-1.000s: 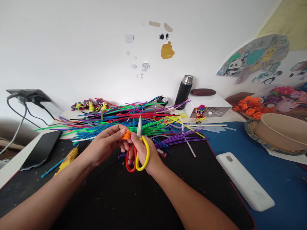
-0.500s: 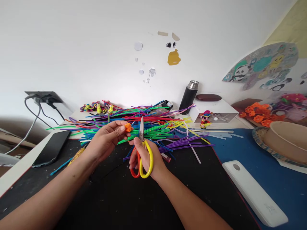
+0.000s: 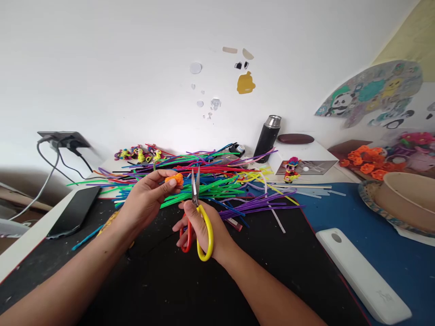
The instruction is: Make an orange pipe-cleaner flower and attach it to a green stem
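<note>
Between the thumb and fingers of my left hand is a small coiled orange pipe-cleaner piece. My right hand grips scissors with one yellow and one red handle. Their blades point up and away, slightly parted, just right of the orange piece and apart from it. Behind both hands spreads a heap of coloured pipe cleaners, mostly green, purple, red and blue. Parts of my left fingertips are hidden behind the orange piece.
A black phone lies at left, a white power bank at right. Along the wall stand a black flask, a white box and a small pipe-cleaner figure. A brown bowl sits far right.
The scissors have opened slightly and tilted left, and the right hand has shifted a little left and down. The orange piece has turned in my left fingers and moved slightly left.
</note>
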`<control>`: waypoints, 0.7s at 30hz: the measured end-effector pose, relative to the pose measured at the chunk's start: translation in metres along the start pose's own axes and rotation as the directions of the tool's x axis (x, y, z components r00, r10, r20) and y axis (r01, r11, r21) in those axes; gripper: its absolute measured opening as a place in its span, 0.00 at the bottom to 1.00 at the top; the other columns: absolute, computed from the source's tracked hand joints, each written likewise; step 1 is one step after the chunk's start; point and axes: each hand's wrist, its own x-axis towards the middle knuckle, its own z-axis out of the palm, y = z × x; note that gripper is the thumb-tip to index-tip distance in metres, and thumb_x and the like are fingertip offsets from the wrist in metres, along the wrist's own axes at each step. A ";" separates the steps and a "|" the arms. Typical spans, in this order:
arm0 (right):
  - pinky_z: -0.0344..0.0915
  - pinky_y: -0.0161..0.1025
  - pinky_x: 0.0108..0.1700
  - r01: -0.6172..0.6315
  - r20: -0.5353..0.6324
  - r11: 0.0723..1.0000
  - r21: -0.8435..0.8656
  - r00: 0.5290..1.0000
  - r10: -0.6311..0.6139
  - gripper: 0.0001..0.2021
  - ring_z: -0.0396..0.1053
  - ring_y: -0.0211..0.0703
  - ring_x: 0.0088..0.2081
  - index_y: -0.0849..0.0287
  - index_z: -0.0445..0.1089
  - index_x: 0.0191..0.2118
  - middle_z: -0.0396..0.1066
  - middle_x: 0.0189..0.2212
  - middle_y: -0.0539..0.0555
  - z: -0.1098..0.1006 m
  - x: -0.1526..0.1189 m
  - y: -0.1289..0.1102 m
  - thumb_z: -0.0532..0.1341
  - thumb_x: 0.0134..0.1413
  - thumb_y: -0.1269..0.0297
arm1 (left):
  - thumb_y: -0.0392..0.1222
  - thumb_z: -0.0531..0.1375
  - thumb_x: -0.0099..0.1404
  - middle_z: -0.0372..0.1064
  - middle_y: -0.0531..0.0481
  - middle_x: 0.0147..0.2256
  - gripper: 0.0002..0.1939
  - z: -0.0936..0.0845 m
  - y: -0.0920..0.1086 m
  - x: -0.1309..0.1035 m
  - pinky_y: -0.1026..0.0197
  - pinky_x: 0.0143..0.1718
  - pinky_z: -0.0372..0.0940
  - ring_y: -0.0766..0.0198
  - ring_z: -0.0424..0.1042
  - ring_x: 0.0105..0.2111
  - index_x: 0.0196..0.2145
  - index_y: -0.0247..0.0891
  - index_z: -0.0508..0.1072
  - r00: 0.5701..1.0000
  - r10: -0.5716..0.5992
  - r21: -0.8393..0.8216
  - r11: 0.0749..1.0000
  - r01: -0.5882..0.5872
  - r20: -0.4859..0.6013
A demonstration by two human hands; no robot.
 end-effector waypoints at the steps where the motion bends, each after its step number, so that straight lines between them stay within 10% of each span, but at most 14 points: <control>1: 0.67 0.34 0.20 0.012 -0.020 1.000 -0.019 1.000 -0.012 0.46 0.73 0.40 0.19 0.59 0.69 0.54 0.77 0.31 0.52 0.000 -0.001 0.000 0.60 0.51 0.17 | 0.46 0.84 0.49 0.82 0.48 0.35 0.22 0.001 0.001 -0.001 0.65 0.36 0.75 0.64 0.78 0.32 0.38 0.36 0.84 1.000 0.008 0.009 1.000 -0.008 -0.006; 21: 0.62 0.33 0.21 0.079 -0.042 0.953 -0.293 0.995 -0.095 0.31 0.69 0.37 0.17 0.55 0.67 0.38 0.69 0.23 0.47 0.004 -0.009 -0.001 0.57 0.67 0.27 | 0.44 0.84 0.48 0.80 0.50 0.30 0.20 0.013 -0.006 -0.008 0.67 0.33 0.72 0.66 0.76 0.29 0.34 0.35 0.83 0.999 -0.033 -0.014 0.999 0.033 0.019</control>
